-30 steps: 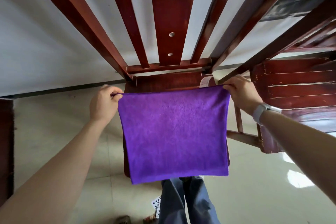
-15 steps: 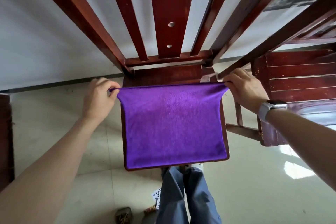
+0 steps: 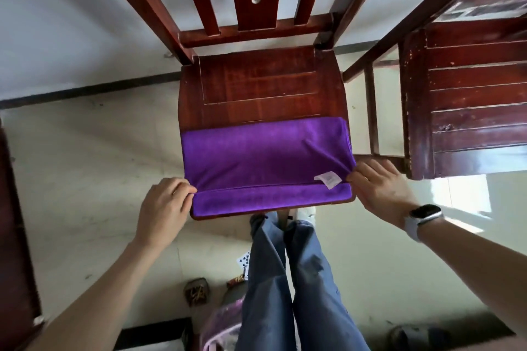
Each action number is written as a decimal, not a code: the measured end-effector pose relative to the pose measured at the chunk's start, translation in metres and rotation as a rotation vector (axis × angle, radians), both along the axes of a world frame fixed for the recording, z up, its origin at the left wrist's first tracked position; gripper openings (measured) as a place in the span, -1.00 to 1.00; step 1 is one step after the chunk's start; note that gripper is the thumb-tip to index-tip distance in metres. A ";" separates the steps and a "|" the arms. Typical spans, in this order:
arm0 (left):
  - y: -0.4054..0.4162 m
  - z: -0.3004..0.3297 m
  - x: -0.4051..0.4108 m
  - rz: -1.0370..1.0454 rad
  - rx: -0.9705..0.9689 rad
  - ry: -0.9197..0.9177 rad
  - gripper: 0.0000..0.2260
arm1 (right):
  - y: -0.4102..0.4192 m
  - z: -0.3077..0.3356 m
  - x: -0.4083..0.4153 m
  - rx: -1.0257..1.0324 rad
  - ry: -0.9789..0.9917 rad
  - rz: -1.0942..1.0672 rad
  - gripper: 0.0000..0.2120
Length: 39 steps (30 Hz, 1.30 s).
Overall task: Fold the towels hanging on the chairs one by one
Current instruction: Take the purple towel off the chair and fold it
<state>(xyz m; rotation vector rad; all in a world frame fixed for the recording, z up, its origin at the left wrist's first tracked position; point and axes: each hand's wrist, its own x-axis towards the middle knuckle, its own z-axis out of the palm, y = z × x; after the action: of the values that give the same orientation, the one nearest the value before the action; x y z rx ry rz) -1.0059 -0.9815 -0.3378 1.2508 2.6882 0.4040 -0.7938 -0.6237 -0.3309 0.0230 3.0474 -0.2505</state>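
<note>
Both hands' fingers (image 3: 182,189) pinch the purple towel (image 3: 265,157) on the chair seat (image 3: 256,88), second chair (image 3: 467,100) beside.

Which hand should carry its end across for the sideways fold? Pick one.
Right, narrowly. The right hand already pinches the purple towel corner beside the white tag; the left hand can pin its end.

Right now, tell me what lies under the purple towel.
The purple towel lies on the wooden chair seat, covering its front half. Whether anything sits between them cannot be seen.
</note>
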 end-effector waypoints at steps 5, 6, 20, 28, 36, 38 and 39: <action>-0.013 -0.010 0.030 -0.063 -0.038 0.035 -0.86 | -0.007 -0.013 0.024 0.027 0.024 -0.018 -0.82; -0.015 -0.013 0.034 -0.063 -0.052 0.039 -0.86 | -0.009 -0.016 0.028 0.034 0.023 -0.019 -0.82; -0.024 -0.043 0.052 -0.106 -0.244 0.094 -0.88 | -0.026 -0.057 0.049 0.058 0.058 -0.008 -0.85; -0.015 -0.052 0.056 -0.113 -0.382 0.093 -0.91 | -0.028 -0.063 0.048 0.131 -0.149 -0.016 -0.76; 0.047 -0.041 0.055 0.033 -0.180 -0.012 -0.80 | -0.056 -0.050 0.006 0.008 0.009 -0.063 -0.69; 0.073 -0.049 0.056 0.057 -0.174 -0.065 -0.76 | -0.070 -0.063 -0.018 0.053 -0.016 -0.044 -0.56; 0.082 -0.055 0.056 0.059 -0.214 -0.082 -0.69 | -0.075 -0.069 -0.030 0.095 -0.039 -0.040 -0.53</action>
<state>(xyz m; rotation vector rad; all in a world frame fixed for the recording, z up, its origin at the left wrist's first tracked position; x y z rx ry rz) -0.9499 -0.8996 -0.3925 1.0734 2.6219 0.1646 -0.8238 -0.6984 -0.3997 0.0932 3.0194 -0.1065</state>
